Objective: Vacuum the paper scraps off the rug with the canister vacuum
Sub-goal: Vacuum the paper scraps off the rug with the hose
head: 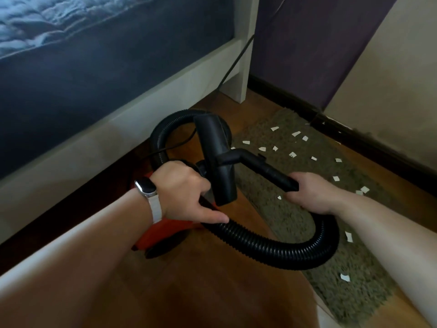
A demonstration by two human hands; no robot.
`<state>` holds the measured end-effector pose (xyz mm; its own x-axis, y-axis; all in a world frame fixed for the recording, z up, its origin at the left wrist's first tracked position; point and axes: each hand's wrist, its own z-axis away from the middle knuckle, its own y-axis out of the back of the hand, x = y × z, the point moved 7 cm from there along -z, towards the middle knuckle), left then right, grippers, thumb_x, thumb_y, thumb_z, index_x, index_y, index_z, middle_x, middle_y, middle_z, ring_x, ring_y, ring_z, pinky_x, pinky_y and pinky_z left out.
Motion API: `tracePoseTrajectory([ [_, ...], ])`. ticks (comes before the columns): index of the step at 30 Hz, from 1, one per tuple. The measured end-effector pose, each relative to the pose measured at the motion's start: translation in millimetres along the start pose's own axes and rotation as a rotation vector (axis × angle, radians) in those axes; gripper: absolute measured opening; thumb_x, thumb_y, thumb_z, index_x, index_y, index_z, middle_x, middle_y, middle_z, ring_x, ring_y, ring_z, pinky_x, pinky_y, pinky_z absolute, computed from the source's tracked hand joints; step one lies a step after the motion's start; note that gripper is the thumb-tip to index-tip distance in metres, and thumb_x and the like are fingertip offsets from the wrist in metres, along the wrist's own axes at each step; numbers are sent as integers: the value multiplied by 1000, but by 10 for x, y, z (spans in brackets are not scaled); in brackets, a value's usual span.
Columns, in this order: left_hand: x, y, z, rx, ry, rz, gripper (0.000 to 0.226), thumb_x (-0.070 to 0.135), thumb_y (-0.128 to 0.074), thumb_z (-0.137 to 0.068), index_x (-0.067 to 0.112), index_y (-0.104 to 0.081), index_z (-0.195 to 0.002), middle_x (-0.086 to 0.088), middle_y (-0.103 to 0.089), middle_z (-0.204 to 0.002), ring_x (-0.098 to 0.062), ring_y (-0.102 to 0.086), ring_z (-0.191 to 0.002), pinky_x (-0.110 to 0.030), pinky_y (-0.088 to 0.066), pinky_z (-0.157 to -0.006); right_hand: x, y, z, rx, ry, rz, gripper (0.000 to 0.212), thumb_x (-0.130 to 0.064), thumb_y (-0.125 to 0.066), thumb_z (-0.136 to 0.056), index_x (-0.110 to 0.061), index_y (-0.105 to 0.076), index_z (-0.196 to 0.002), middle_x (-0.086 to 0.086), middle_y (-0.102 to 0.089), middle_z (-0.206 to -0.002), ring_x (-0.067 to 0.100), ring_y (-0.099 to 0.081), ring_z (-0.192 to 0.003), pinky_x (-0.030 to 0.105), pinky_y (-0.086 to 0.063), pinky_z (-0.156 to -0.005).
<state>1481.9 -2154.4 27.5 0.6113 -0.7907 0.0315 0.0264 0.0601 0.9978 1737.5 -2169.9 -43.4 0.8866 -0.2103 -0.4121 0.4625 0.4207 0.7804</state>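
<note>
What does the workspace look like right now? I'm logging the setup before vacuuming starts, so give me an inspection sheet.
Surface: green rug on wood floor.
Job's things: white paper scraps strewn over rug; red canister vacuum beside it; nozzle held off the floor.
Clutter: nothing seen.
Hands: left hand grips hose near canister; right hand grips handle tube.
Cables: black cord runs up past bed leg.
Surroundings: bed frame, dark skirting.

The wooden floor [208,292] carries a green rug [295,216] at right, a red canister vacuum [165,235] left of centre, and a white bed frame [241,79] at the top.
</note>
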Motion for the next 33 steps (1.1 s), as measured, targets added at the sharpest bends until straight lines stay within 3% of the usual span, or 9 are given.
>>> tracePoseTrajectory([
  [4,195,129,-81,103,-66,35,91,95,-9,-71,24,-66,-67,11,-59,-55,-10,-59,-52,-30,-50,-64,-49,-103,-42,-24,25,7,12,-25,-68,-88,-24,-62,-99,1,-65,-80,14,-62,-67,27,-44,-55],
  [9,774,242,-234,268,-215,79,70,83,-37,-80,21,-52,-51,10,-45,-42,-11,-45,-38,-24,-43,-51,-38,-140,-95,-18,26,16,12,-28,-69,-86,-21,-61,-92,2,-64,-75,17,-62,-64,28,-45,-56],
  [15,1384,94,-369,279,-264,144,69,76,-33,-83,18,-58,-54,7,-51,-44,-17,-51,-43,-27,-44,-59,-41,-155,-144,7,42,48,13,-28,-69,-84,-23,-57,-83,-3,-60,-71,14,-60,-64,28,-46,-60],
  [19,1349,-173,-342,274,-207,136,63,70,-39,-85,19,-55,-51,7,-50,-43,-16,-48,-39,-26,-44,-54,-31,-205,-135,38,50,79,16,-33,-68,-84,-28,-55,-90,-4,-60,-79,23,-63,-77,32,-51,-68],
  [23,1318,-350,-336,262,-196,130,60,67,-42,-86,20,-53,-50,8,-49,-41,-16,-47,-37,-28,-48,-53,2,-225,-115,88,41,125,34,-41,-65,-85,-32,-57,-117,0,-67,-95,27,-66,-87,39,-56,-77],
  [30,1156,-434,-188,199,-360,69,69,86,-35,-77,21,-55,-66,9,-55,-57,-15,-52,-49,-26,-43,-57,166,-243,-43,58,-3,201,20,-44,-62,-90,-32,-50,-100,-6,-60,-83,20,-61,-77,31,-47,-63],
  [33,838,-379,-172,212,-279,42,75,94,-33,-69,22,-54,-65,9,-55,-58,-14,-54,-49,-25,-42,-56,196,-257,-10,3,-11,181,19,-43,-64,-88,-28,-56,-97,-3,-63,-84,16,-62,-75,32,-50,-65],
])
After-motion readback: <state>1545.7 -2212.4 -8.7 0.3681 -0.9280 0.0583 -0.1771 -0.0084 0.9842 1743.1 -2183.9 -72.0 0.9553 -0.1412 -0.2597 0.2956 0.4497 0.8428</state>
